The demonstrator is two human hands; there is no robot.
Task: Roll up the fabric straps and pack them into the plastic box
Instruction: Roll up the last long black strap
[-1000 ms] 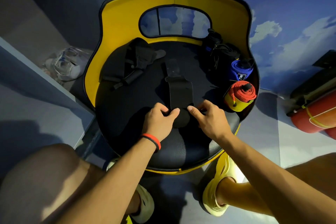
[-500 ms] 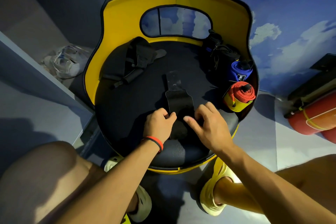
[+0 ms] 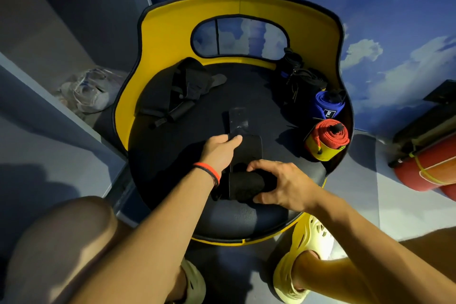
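Black strap (image 3: 250,149) half-rolled on a chair (image 3: 172,20)
Left hand (image 3: 218,154) pinches its flat part; right hand (image 3: 286,186) grips the rolled end.

A long black fabric strap (image 3: 249,149) lies on the chair seat (image 3: 172,155), its near end rolled. A red rolled strap (image 3: 332,134) and a blue rolled strap (image 3: 328,106) stand to its right.

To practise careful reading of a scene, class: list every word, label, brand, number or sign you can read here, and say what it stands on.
Black label on the blue rolled strap: white marks, too blurred to read.
Yellow band round the red rolled strap: nothing that can be read.
No other text shows.
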